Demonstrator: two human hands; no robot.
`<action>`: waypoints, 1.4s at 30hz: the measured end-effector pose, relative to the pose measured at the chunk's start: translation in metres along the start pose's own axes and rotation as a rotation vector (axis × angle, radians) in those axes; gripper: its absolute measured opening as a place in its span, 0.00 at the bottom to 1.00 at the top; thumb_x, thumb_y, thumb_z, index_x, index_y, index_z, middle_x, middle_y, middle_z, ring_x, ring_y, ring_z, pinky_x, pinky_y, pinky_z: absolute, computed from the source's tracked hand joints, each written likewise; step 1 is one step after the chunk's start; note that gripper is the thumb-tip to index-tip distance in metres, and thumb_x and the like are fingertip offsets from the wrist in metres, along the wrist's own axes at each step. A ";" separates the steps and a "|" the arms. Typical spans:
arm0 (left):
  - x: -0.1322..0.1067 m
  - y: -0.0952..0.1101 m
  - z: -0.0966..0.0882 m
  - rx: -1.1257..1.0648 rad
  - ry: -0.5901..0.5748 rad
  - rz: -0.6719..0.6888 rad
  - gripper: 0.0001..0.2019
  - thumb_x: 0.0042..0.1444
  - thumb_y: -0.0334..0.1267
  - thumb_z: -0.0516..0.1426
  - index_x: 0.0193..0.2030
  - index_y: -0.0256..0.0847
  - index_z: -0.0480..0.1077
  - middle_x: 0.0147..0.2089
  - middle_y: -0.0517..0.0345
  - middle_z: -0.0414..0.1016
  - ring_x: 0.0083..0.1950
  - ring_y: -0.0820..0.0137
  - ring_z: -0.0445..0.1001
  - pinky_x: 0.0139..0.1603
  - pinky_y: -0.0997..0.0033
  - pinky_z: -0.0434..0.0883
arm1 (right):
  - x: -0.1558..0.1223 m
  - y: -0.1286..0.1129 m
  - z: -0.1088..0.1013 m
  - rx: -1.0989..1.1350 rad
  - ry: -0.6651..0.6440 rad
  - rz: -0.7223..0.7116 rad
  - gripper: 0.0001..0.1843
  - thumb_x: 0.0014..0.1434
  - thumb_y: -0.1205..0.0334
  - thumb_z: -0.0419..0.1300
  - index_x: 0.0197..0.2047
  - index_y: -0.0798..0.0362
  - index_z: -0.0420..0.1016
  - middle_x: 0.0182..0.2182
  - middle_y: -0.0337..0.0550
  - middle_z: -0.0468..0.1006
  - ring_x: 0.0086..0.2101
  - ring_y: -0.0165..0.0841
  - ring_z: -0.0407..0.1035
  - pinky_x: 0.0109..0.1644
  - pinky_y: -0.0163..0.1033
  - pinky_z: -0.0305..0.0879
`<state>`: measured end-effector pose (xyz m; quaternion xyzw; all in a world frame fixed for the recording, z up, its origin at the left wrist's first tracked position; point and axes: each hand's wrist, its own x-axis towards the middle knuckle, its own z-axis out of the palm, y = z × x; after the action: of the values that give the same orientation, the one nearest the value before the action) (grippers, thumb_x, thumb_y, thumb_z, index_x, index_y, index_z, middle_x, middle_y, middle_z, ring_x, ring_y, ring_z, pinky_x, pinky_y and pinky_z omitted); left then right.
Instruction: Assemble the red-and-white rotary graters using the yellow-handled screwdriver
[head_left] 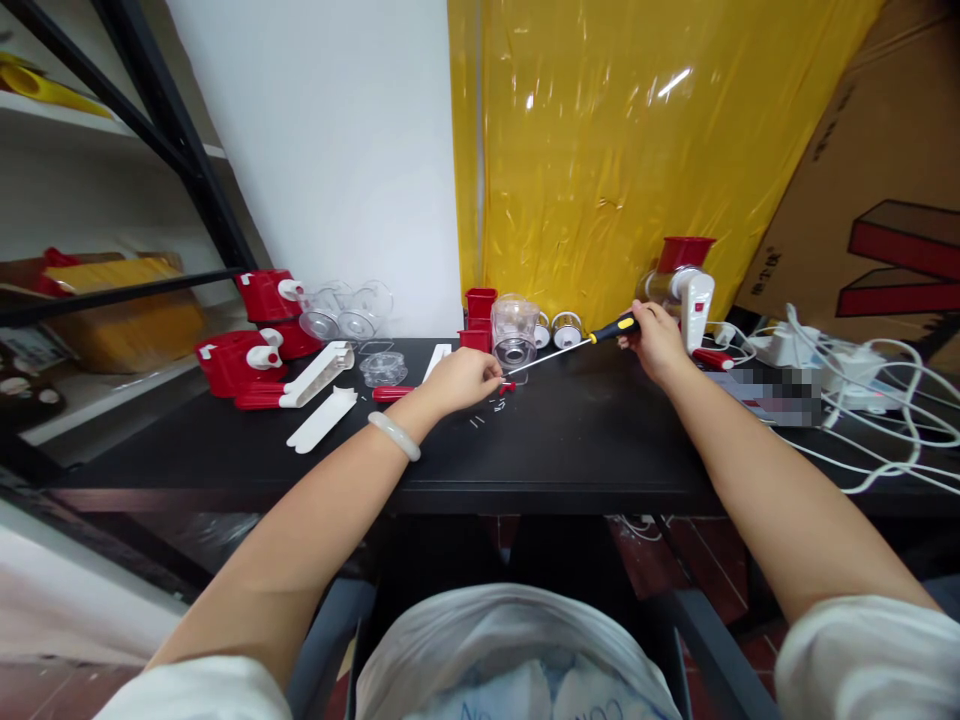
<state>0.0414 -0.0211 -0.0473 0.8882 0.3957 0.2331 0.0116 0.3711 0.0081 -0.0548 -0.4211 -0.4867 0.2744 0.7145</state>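
Observation:
My right hand (655, 342) is closed round the black and yellow handle of a screwdriver (611, 328). Its long shaft slants down to the left, and the tip reaches the fingertips of my left hand (466, 380). Those left fingers are pinched together at the tip; what they hold there is too small to make out. Just below lie a small red piece (508, 387) and several tiny metal bits (499, 405) on the black table (585, 430). Behind the shaft stands a clear plastic housing (514, 330) beside red square hoppers (480, 312).
At the left are red housings (232, 362), white handle halves (322, 420), clear cups (349, 310) and clear discs (384, 369). White-capped drums (567, 330) stand at the back. An assembled red and white device (694, 300) and tangled white cables (892, 400) occupy the right.

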 end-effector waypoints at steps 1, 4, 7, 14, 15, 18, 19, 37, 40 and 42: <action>0.000 0.000 0.000 -0.002 0.000 0.001 0.08 0.54 0.41 0.58 0.34 0.41 0.77 0.35 0.55 0.81 0.35 0.69 0.77 0.36 0.72 0.70 | 0.000 0.000 0.000 -0.002 0.000 -0.002 0.24 0.48 0.38 0.65 0.28 0.49 0.65 0.19 0.33 0.66 0.16 0.27 0.61 0.18 0.36 0.60; 0.000 0.001 -0.001 -0.007 0.003 0.007 0.08 0.55 0.40 0.58 0.34 0.41 0.77 0.35 0.55 0.81 0.35 0.69 0.77 0.36 0.72 0.70 | 0.001 0.002 -0.001 -0.004 -0.001 -0.010 0.23 0.48 0.38 0.65 0.28 0.49 0.65 0.20 0.34 0.67 0.16 0.27 0.61 0.18 0.37 0.61; 0.000 0.001 -0.001 -0.014 0.010 0.012 0.08 0.55 0.40 0.58 0.33 0.41 0.77 0.35 0.55 0.81 0.35 0.68 0.77 0.37 0.71 0.70 | 0.001 0.003 -0.001 0.006 0.009 -0.007 0.23 0.48 0.38 0.66 0.28 0.49 0.65 0.20 0.34 0.67 0.16 0.27 0.61 0.17 0.36 0.60; 0.000 0.001 -0.001 -0.028 0.015 0.014 0.08 0.55 0.41 0.58 0.34 0.41 0.77 0.35 0.54 0.81 0.35 0.67 0.77 0.37 0.70 0.71 | 0.002 0.002 -0.002 0.009 0.005 0.003 0.23 0.48 0.39 0.65 0.28 0.49 0.66 0.21 0.33 0.67 0.17 0.26 0.62 0.18 0.35 0.60; 0.000 0.001 -0.001 -0.029 0.015 0.013 0.08 0.55 0.41 0.58 0.34 0.41 0.77 0.35 0.54 0.81 0.35 0.67 0.77 0.37 0.70 0.71 | 0.002 0.002 -0.002 0.008 0.009 0.003 0.23 0.48 0.39 0.65 0.28 0.49 0.66 0.21 0.33 0.67 0.17 0.26 0.61 0.18 0.35 0.60; 0.000 0.002 -0.001 -0.026 0.013 0.012 0.08 0.55 0.40 0.58 0.34 0.41 0.77 0.35 0.54 0.81 0.35 0.68 0.77 0.37 0.71 0.70 | 0.001 0.002 -0.001 0.011 0.013 -0.001 0.22 0.48 0.39 0.65 0.28 0.49 0.66 0.21 0.34 0.67 0.17 0.26 0.60 0.18 0.36 0.60; -0.001 0.002 -0.001 -0.026 0.014 0.012 0.08 0.55 0.40 0.58 0.34 0.41 0.77 0.35 0.54 0.81 0.35 0.68 0.77 0.37 0.71 0.70 | 0.001 0.002 -0.001 0.013 0.016 -0.003 0.23 0.48 0.39 0.65 0.28 0.49 0.66 0.21 0.34 0.67 0.17 0.27 0.60 0.18 0.36 0.60; -0.001 0.003 -0.001 -0.034 0.023 0.020 0.08 0.54 0.40 0.58 0.33 0.41 0.76 0.34 0.56 0.80 0.34 0.69 0.77 0.36 0.72 0.70 | 0.002 0.004 -0.001 0.068 0.022 -0.013 0.23 0.47 0.39 0.67 0.26 0.49 0.68 0.21 0.35 0.67 0.17 0.27 0.60 0.17 0.36 0.59; -0.001 0.003 -0.002 -0.032 0.022 0.016 0.08 0.54 0.40 0.58 0.33 0.41 0.76 0.35 0.56 0.80 0.34 0.69 0.77 0.36 0.72 0.70 | 0.003 0.004 -0.001 0.070 0.022 0.000 0.22 0.48 0.40 0.66 0.26 0.50 0.67 0.21 0.35 0.67 0.17 0.27 0.61 0.17 0.35 0.59; -0.001 0.004 -0.002 -0.035 0.016 0.011 0.08 0.54 0.40 0.58 0.33 0.40 0.76 0.34 0.56 0.80 0.34 0.69 0.77 0.36 0.72 0.70 | 0.002 0.003 -0.001 0.072 0.023 0.008 0.21 0.49 0.41 0.66 0.27 0.50 0.67 0.20 0.35 0.67 0.17 0.27 0.60 0.17 0.35 0.59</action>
<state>0.0425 -0.0250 -0.0452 0.8881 0.3869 0.2473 0.0226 0.3728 0.0113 -0.0569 -0.4003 -0.4666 0.2897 0.7336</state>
